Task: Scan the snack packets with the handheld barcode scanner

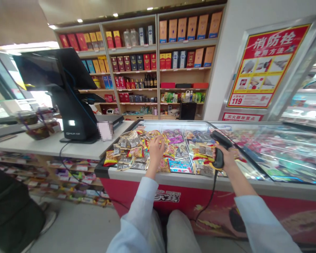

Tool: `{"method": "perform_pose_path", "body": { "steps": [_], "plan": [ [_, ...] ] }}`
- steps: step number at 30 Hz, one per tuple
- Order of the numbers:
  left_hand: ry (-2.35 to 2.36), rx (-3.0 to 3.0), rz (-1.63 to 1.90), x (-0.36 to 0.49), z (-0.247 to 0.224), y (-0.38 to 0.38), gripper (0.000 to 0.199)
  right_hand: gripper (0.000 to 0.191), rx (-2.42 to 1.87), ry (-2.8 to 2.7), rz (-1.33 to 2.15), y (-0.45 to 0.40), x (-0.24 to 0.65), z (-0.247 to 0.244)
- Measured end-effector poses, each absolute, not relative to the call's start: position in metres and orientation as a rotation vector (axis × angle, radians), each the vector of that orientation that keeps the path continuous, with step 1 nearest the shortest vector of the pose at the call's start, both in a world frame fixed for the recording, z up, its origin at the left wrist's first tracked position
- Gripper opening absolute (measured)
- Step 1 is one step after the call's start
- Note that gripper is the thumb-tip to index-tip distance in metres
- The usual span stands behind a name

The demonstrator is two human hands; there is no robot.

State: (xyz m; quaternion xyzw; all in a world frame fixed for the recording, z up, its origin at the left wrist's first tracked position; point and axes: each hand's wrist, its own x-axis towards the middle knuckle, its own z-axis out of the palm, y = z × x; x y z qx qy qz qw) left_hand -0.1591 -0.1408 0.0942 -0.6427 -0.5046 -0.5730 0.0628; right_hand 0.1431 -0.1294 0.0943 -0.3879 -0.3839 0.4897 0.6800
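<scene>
Packets [133,151] heaped on freezer [116,191]; likely light, soft, slick: best pinched by sealed edges. Left hand [157,144] over them, grip half-curled, contents unclear. Right hand [228,160] wrapped round scanner [219,154] handle.

This was a shop; tall shelves [157,56] with edge labels [185,41] at twelve o'clock carried rows of boxed goods [182,30]; a till terminal [65,105] stood on a counter [89,149] towards nine o'clock; packaged stock [76,176] lay beneath at eight; a glass-topped chest freezer [292,203] stretched towards four o'clock, a corded barcode scanner [219,158] above it.
</scene>
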Motion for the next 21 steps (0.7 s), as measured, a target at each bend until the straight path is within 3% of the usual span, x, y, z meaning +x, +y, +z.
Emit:
{"method": "perform_pose_path", "body": {
  "steps": [14, 21],
  "plan": [
    [-1.868, -1.436, -1.682, -0.287, 0.069, -0.134, 0.022, 0.029, -0.746, -1.027, 1.378, -0.090, -0.013, 0.082],
    [-2.210, -1.108, -1.057, -0.284, 0.052, -0.119, 0.045, 0.028, -0.757, -1.190, 1.518, -0.068, -0.058, 0.066]
  ]
}}
